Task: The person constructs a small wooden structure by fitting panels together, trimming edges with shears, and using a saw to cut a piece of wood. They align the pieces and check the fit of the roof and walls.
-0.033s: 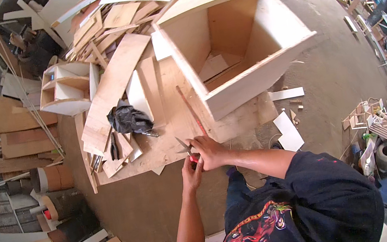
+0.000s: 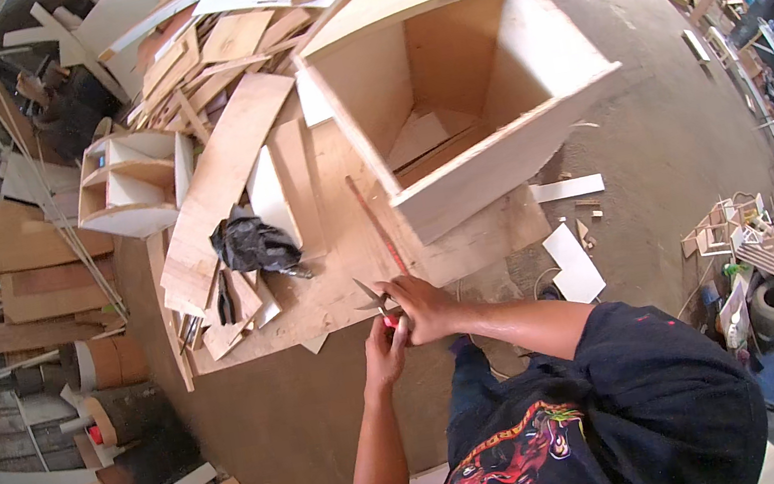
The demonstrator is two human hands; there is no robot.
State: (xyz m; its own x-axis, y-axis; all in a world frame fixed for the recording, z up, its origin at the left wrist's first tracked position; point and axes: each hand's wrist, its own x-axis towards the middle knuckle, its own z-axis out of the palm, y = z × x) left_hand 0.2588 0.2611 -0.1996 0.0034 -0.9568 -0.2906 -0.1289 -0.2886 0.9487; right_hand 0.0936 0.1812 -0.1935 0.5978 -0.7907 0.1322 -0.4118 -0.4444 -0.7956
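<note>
1. Red-handled scissors [image 2: 377, 302]: located in front of the person, at the near edge of the plywood worktop [image 2: 342, 279]. Blades spread apart, tips directed forward and left.
2. Right hand [image 2: 425, 307]: closed on the scissors, fingers beside the blades. Exact finger placement at the handle cannot be determined.
3. Left hand [image 2: 383, 352]: closed on the scissors from below, fingertips at the red handle, just beside the right hand.
4. Thin reddish strip [image 2: 392, 246]: lies on the worktop, near end just beyond the right hand.
5. Wooden box [image 2: 508, 172]: stands at the right of the worktop, open side facing up and toward the person.
6. Crumpled black plastic [image 2: 256, 245]: rests left of the strip, near the long plywood board [image 2: 227, 191].
7. Dark-handled pliers [image 2: 226, 298]: lie on wood offcuts [image 2: 220, 337], near the worktop's left corner.
</note>
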